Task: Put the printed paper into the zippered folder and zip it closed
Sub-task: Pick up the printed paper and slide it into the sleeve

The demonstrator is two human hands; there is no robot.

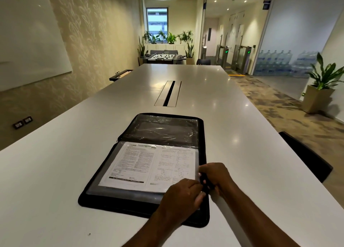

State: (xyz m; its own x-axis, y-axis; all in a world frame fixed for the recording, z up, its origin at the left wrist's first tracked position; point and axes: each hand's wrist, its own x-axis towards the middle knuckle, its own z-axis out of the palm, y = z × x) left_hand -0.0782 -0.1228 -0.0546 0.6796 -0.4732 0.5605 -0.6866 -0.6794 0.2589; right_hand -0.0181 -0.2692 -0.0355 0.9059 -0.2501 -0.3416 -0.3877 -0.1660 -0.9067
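A black zippered folder [119,205] lies open flat on the white table [55,172], with its far half showing a shiny clear pocket. The printed paper [149,166] lies in the near half, under a clear plastic sleeve. My left hand [181,196] rests on the folder's near right corner, fingers curled over the sleeve edge. My right hand [214,175] is curled at the folder's right edge, pinching at the sleeve or the zipper edge; which one I cannot tell.
A cable slot [168,94] runs down the middle of the long table. A dark chair back [307,155] stands at the table's right edge. A potted plant [320,90] sits on the floor to the right, and a foosball table [163,57] stands far behind.
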